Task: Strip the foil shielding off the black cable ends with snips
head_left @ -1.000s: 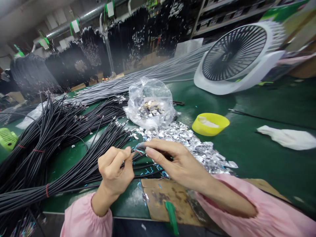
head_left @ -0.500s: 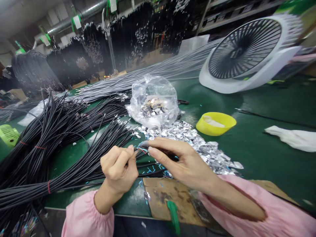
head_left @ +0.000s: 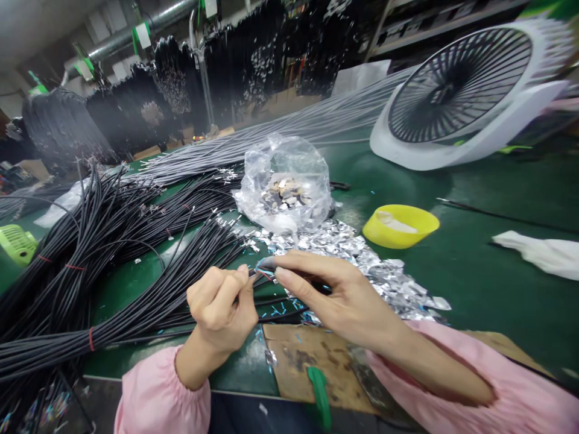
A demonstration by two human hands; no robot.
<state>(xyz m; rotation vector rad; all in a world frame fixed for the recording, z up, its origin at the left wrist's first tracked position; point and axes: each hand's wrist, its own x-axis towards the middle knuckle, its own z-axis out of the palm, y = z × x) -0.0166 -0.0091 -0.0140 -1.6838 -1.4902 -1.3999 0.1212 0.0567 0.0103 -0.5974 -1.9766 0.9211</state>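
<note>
My left hand [head_left: 222, 308] is closed in a pinch around the end of a black cable, most of it hidden by the fingers. Thin blue and red wires [head_left: 266, 272] fan out from that cable end toward the right. Thumb and index finger of my right hand [head_left: 337, 295] close on these wires; their tips look grey. Below and left of my hands lies a thick bundle of black cables [head_left: 149, 307], tied with a red band. Silver foil scraps [head_left: 389, 283] are heaped just beyond my right hand, and small blue wire bits lie beneath both hands.
Behind my hands stands a clear plastic bag [head_left: 289, 187] of scraps. A yellow dish [head_left: 402, 232], a white cloth [head_left: 538, 253] and a white fan [head_left: 461, 96] are to the right. Grey cables [head_left: 280, 129] cross the green table. A stained brown board [head_left: 312, 361] lies at the front edge.
The whole view has shifted slightly, so most things appear a little farther right. Both hands keep the same hold on the cable end and its wires.
</note>
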